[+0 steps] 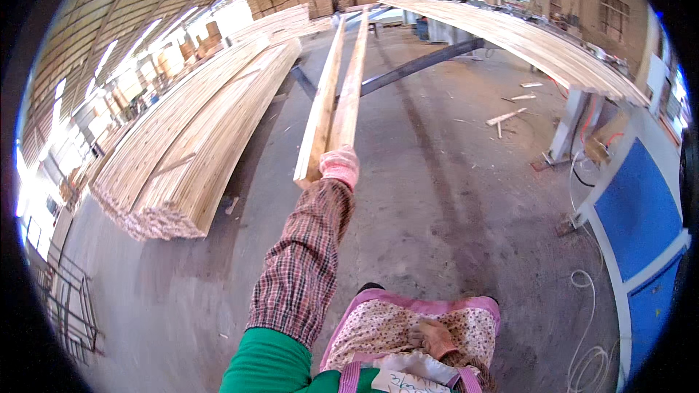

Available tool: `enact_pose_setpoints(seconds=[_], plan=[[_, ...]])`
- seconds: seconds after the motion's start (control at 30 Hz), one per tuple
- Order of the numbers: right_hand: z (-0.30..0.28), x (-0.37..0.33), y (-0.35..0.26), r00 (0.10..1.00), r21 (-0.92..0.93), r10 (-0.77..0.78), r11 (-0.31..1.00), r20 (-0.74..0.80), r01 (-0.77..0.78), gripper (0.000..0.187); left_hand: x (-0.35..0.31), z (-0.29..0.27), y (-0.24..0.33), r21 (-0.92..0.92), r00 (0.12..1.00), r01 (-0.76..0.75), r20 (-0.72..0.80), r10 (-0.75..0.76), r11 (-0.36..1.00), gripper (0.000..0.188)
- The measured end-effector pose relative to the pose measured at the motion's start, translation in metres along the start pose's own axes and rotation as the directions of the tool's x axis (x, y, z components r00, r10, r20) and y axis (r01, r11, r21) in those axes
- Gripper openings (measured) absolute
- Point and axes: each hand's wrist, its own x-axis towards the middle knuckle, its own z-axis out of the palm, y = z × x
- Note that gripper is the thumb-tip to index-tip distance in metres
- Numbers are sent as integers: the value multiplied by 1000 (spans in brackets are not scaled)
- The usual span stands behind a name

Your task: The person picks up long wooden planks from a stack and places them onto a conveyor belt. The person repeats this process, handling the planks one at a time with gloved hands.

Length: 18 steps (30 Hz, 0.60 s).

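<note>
My left hand [340,166], in a pink glove, reaches ahead and is closed round the near end of two long, pale wooden boards [345,107]. The boards lie side by side with a narrow gap toward their far ends. They stretch away from me, passing over a dark metal beam [419,68]; whether they touch it is unclear. Close to my body, my right hand [435,338] is in front of the spotted, pink-edged apron [378,327]. Its fingers look curled in, and whatever they may hold is hidden.
Left stands a large stack of long boards [196,153]. More boards lie on a long raised machine bed [510,25] at the right. A blue-and-white cabinet [637,207] is near right, with a loose pale cable [593,356] beside it. Wood scraps [504,116] litter the floor.
</note>
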Motion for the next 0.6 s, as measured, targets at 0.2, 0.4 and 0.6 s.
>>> enact_pose_setpoints(seconds=[0.2, 0.4, 0.6], plan=[[21, -19, -37, 982, 346, 162, 931, -95, -120, 32, 22, 0, -5, 62, 980, 41, 191, -53, 997, 49], [22, -34, -69, 996, -1, 39, 999, -74, -39, 52, 18, -15, -32, -156, 965, 228, 169, -201, 961, 49], [20, -24, -53, 989, -79, -119, 991, -86, 112, 54, 5, -11, -57, -525, 950, 308, 217, -225, 794, 33]])
